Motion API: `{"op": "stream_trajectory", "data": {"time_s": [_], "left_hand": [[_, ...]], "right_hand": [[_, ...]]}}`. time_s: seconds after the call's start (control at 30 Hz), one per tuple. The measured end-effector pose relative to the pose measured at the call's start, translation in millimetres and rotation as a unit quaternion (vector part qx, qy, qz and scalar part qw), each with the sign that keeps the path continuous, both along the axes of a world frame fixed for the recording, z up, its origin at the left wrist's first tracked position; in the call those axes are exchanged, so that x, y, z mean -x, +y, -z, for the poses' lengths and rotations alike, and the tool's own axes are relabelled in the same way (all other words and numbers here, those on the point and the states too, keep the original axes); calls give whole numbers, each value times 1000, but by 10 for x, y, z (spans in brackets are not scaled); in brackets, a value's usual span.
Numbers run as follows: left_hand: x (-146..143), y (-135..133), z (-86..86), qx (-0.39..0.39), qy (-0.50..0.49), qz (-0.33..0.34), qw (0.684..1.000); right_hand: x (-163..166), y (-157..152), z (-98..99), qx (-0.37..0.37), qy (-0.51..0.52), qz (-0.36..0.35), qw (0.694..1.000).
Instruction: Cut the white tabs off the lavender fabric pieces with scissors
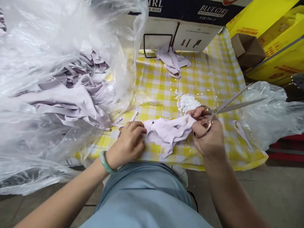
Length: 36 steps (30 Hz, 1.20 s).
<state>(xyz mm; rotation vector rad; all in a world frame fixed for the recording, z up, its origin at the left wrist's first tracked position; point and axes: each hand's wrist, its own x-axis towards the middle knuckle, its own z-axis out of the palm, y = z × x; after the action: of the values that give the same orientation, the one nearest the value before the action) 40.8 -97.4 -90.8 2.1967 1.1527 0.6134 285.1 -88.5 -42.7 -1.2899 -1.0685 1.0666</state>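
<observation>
My left hand (128, 144), with a green bangle on the wrist, pinches one end of a pale lilac fabric piece (166, 132) lying on the yellow checked tablecloth (209, 79). My right hand (206, 133) grips the other end of the same fabric and also holds a pair of scissors (228, 106), fingers through the handles, blades pointing right and slightly apart. A small heap of white cuttings (187, 102) lies just behind the right hand.
A big clear plastic bag (47, 63) full of lilac fabric strips fills the left. More fabric (172, 61) lies by a cardboard box (187, 31) at the back. Yellow boxes (280, 41) and another plastic bag (270, 114) stand at the right.
</observation>
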Motion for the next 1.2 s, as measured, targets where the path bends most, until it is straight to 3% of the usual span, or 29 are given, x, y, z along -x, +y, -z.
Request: {"op": "stream_trajectory", "data": {"time_s": [0.13, 0.27, 0.37, 0.47, 0.6, 0.7, 0.77, 0.83, 0.9, 1.0, 1.13, 1.2], "left_hand": [[-234, -73, 142, 20, -47, 28, 998], [-262, -77, 125, 53, -82, 33, 995], [-192, -132, 32, 195, -150, -8, 969], [-124, -206, -61, 370, -274, -68, 885], [-39, -288, -141, 470, -369, -126, 792], [20, -318, -186, 505, -413, -172, 739], [48, -308, -220, 529, -430, -193, 706], [67, -277, -256, 538, -437, -199, 693], [79, -238, -291, 531, -436, -189, 702], [93, -197, -346, 502, -411, -171, 741], [122, -192, -426, 387, -301, -137, 861], [138, -195, -470, 323, -250, -106, 906]], "right_hand": [[308, 282, -466, -37, 22, -19, 999], [559, 566, -842, -76, 15, -28, 997], [637, 833, -886, -84, 61, -26, 994], [603, 1161, -690, -100, 26, -32, 994], [471, 1338, -217, -106, -135, -44, 984], [442, 1045, 130, -100, -179, -81, 975], [485, 730, 324, -53, -142, -199, 968], [565, 449, 480, -24, -117, -296, 948], [655, 283, 579, -24, -105, -327, 939], [741, 257, 556, -12, -70, -301, 951], [701, 370, 238, 6, -21, -296, 955], [650, 409, 76, 6, -16, -308, 951]]}}
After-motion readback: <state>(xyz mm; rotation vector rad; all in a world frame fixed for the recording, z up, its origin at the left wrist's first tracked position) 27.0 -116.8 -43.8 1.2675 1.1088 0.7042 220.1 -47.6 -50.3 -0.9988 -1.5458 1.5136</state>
